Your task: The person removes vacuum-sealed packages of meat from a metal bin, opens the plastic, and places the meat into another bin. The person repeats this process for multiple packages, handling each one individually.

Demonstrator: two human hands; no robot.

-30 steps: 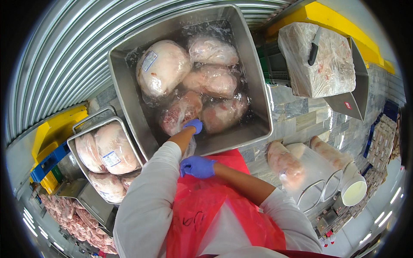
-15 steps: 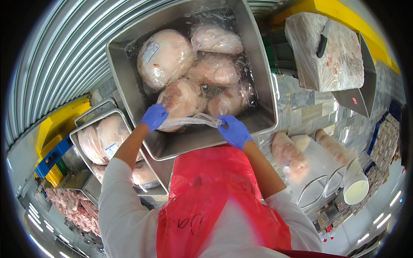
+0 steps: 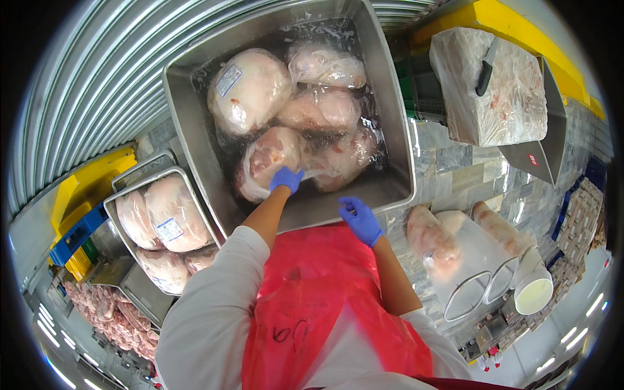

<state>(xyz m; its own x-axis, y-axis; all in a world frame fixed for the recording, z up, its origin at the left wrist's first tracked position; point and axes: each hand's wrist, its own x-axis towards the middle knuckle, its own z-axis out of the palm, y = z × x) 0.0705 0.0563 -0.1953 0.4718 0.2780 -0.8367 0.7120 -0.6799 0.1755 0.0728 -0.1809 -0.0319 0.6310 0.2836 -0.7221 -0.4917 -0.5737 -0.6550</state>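
My blue-gloved left hand [image 3: 286, 180] is at the near side of a rounded, reddish-pink piece of meat in clear plastic film [image 3: 272, 155]; I cannot tell whether its fingers are clamped on the wrapping. My blue-gloved right hand [image 3: 361, 221] is apart from it, fingers loosely bent and holding nothing, by the near rim of a deep, grey metal tub [image 3: 385, 97]. The piece lies in the tub's near left part, in water with 4 other wrapped pieces. On my right, a black-handled knife [image 3: 483, 78] rests on a plastic-covered, pale block [image 3: 513, 107].
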